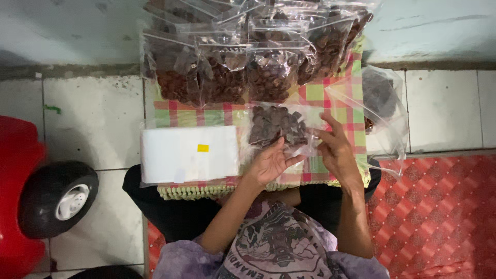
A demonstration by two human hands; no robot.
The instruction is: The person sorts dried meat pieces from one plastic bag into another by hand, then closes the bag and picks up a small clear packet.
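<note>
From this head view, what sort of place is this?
Probably a home floor used for small-scale snack packing, not a factory. The person sits on white floor tiles at a checked cloth, both hands on a clear bag of dark pieces. Filled bags pile up behind; a red toy car stands beside.

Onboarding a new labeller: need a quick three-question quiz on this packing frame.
1. True or false: both hands touch the same clear bag of dark brown pieces.
2. What lies beside that bag, on the side of the left hand?
A. a white packet stack with a yellow sticker
B. a metal scale
C. a red bowl
3. Where are the filled bags piled: at the cloth's far edge or near edge?

Key
1. True; the right hand pinches its other end.
2. A, the white stack.
3. Far edge of the checked cloth.
</note>
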